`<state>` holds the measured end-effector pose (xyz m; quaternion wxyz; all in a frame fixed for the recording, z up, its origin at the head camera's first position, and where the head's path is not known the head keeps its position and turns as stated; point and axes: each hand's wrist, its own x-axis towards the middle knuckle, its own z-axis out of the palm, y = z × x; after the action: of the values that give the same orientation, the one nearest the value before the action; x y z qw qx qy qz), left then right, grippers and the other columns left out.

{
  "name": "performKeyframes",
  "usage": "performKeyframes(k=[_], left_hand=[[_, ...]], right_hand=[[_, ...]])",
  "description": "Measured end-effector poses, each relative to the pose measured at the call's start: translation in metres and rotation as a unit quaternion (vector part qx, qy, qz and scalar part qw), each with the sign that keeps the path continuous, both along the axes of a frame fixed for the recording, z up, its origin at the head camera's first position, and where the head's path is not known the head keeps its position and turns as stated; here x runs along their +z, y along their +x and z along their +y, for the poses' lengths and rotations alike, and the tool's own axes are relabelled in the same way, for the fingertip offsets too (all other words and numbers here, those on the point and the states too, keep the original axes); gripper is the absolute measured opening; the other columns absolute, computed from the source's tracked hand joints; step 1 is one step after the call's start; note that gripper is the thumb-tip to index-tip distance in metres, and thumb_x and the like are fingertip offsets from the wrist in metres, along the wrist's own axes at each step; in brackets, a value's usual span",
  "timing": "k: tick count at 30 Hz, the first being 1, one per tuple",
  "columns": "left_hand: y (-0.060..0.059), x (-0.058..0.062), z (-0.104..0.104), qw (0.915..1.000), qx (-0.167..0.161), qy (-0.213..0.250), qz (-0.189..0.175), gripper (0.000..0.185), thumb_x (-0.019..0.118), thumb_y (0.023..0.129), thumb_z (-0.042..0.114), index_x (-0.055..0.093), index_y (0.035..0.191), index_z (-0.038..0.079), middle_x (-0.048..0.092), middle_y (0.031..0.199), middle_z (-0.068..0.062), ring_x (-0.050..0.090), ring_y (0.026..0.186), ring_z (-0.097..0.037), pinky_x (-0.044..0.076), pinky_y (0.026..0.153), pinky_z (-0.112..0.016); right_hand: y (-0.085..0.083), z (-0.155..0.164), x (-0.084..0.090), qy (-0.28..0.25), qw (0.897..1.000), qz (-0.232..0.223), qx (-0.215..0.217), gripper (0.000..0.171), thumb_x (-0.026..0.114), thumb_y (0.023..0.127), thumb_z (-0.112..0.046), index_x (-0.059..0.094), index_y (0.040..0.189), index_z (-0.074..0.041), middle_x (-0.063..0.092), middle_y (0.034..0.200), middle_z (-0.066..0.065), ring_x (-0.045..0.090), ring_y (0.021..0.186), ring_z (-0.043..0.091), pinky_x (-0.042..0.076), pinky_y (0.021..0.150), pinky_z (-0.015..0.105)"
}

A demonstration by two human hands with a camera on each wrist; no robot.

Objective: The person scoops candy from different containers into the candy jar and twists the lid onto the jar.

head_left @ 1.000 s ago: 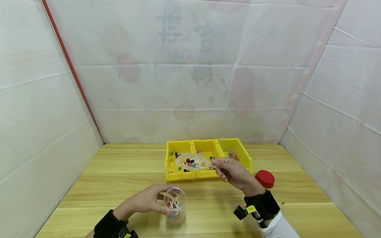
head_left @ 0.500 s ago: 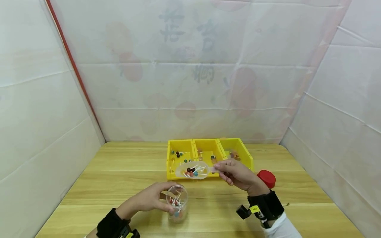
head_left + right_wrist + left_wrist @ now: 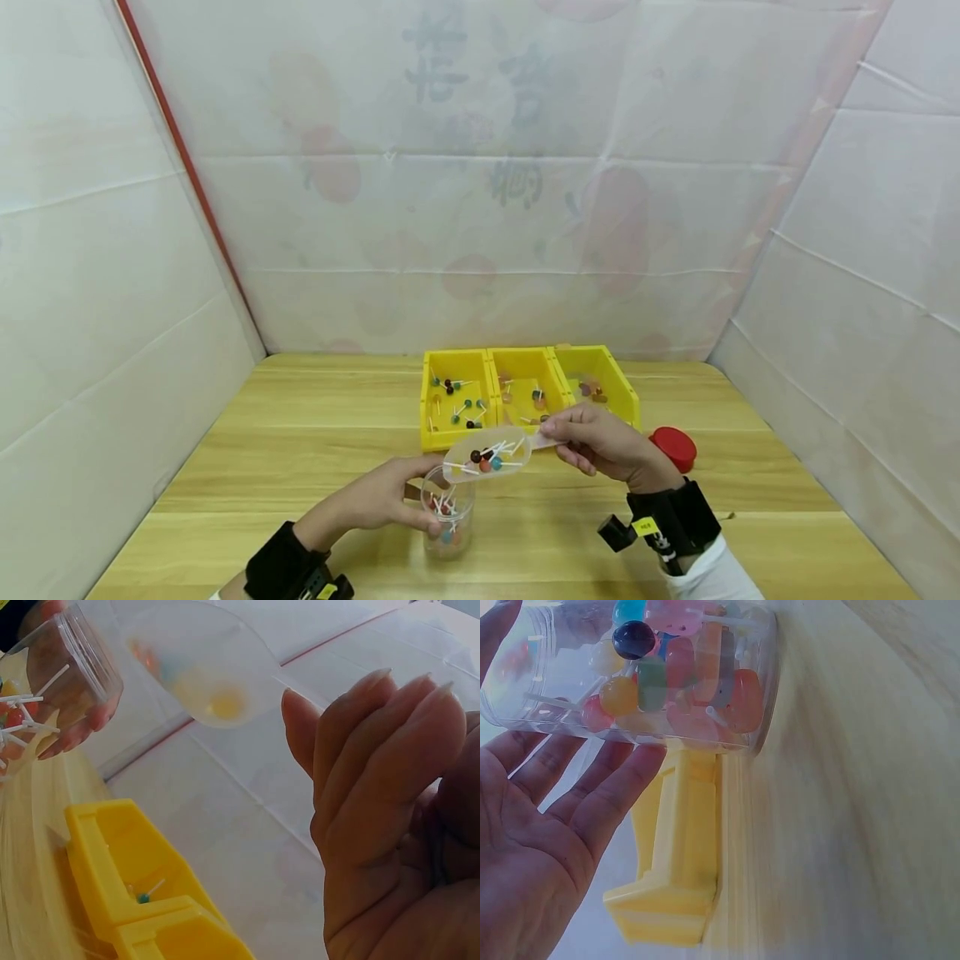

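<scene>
My left hand [image 3: 382, 497] grips a clear plastic jar [image 3: 447, 542] that stands upright on the table, its mouth uncovered. Lollipops with round coloured heads and white sticks fill part of the jar, as the left wrist view shows close up. Between thumb and fingers, my right hand [image 3: 603, 442] pinches the handle of a translucent scoop [image 3: 517, 440]. Several lollipops [image 3: 491, 458] lie in the scoop's bowl, whose tip overlaps the jar's rim in the head view. Seen from the right wrist, the scoop [image 3: 217, 667] hangs above and beside the jar's mouth.
Behind the hands sits a yellow bin [image 3: 456, 439] with three compartments, each with some sweets inside. A red lid [image 3: 673, 448] lies on the wooden table [image 3: 315, 417] to the right of the bin. White cloth walls [image 3: 480, 208] close off the back and sides.
The scoop with its lollipops has come down toward me, from over the yellow bin to the jar's mouth. The left hand and jar stay nearly in place.
</scene>
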<state>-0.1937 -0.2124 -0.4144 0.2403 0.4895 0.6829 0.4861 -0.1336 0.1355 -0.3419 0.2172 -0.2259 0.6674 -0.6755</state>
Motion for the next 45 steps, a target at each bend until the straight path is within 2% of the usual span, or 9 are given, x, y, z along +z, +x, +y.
performKeyframes(k=[5, 12, 16, 22, 26, 37, 45], left_hand=[[0.001, 0.002, 0.000, 1.0000, 0.003, -0.007, -0.006, 0.059, 0.076, 0.088, 0.022, 0.050, 0.141, 0.023, 0.057, 0.131, 0.003, 0.054, 0.119, -0.019, 0.052, 0.092, -0.039], [0.003, 0.003, 0.001, 0.9999, 0.006, -0.005, -0.007, 0.058, 0.076, 0.087, 0.021, 0.052, 0.140, 0.021, 0.058, 0.130, 0.002, 0.053, 0.119, -0.019, 0.051, 0.093, -0.038], [0.002, 0.004, 0.002, 0.9999, 0.009, -0.009, -0.005, 0.057, 0.077, 0.087, 0.024, 0.053, 0.139, 0.022, 0.059, 0.127, 0.002, 0.055, 0.116, -0.018, 0.051, 0.093, -0.038], [0.003, 0.004, 0.002, 0.9999, 0.012, -0.010, -0.003, 0.059, 0.077, 0.087, 0.026, 0.051, 0.141, 0.023, 0.059, 0.127, 0.002, 0.057, 0.114, -0.019, 0.051, 0.093, -0.036], [0.003, 0.003, 0.003, 1.0000, 0.007, -0.003, -0.003, 0.059, 0.076, 0.087, 0.025, 0.051, 0.141, 0.022, 0.059, 0.127, 0.001, 0.057, 0.114, -0.019, 0.051, 0.094, -0.038], [0.003, 0.001, 0.003, 1.0000, 0.008, 0.001, 0.000, 0.058, 0.076, 0.087, 0.023, 0.052, 0.140, 0.020, 0.060, 0.124, -0.007, 0.057, 0.113, -0.025, 0.052, 0.092, -0.037], [0.002, 0.001, 0.003, 0.9998, 0.016, -0.010, 0.002, 0.059, 0.076, 0.088, 0.025, 0.051, 0.141, 0.021, 0.059, 0.129, -0.002, 0.055, 0.117, -0.024, 0.051, 0.092, -0.036]], right_hand=[[0.000, -0.003, 0.001, 0.013, 1.000, 0.004, 0.018, 0.030, 0.044, 0.106, -0.013, 0.071, 0.095, -0.005, 0.057, 0.064, -0.004, 0.049, 0.047, 0.003, 0.041, 0.044, 0.013], [0.002, -0.004, 0.005, 0.030, 0.999, 0.015, 0.015, 0.030, 0.045, 0.105, -0.012, 0.072, 0.097, -0.003, 0.057, 0.063, -0.005, 0.047, 0.045, 0.002, 0.040, 0.043, 0.013], [0.006, -0.003, 0.010, 0.036, 0.999, 0.024, 0.005, 0.030, 0.046, 0.105, -0.013, 0.068, 0.097, 0.006, 0.057, 0.062, -0.004, 0.047, 0.045, 0.002, 0.041, 0.043, 0.013], [0.010, -0.002, 0.016, 0.058, 0.998, 0.036, -0.009, 0.034, 0.046, 0.106, -0.017, 0.064, 0.094, 0.009, 0.057, 0.062, -0.004, 0.049, 0.045, 0.002, 0.044, 0.045, 0.014], [0.013, -0.004, 0.019, 0.067, 0.997, 0.043, -0.018, 0.039, 0.046, 0.106, -0.017, 0.058, 0.097, 0.019, 0.056, 0.062, -0.003, 0.048, 0.045, 0.003, 0.044, 0.045, 0.014], [0.019, -0.008, 0.025, 0.099, 0.993, 0.065, -0.025, 0.041, 0.047, 0.106, -0.019, 0.060, 0.101, 0.019, 0.056, 0.065, 0.000, 0.047, 0.047, 0.005, 0.046, 0.047, 0.016], [0.027, -0.009, 0.031, 0.118, 0.988, 0.082, -0.046, 0.038, 0.047, 0.105, -0.020, 0.061, 0.097, 0.015, 0.053, 0.063, 0.001, 0.045, 0.046, 0.008, 0.045, 0.045, 0.017]])
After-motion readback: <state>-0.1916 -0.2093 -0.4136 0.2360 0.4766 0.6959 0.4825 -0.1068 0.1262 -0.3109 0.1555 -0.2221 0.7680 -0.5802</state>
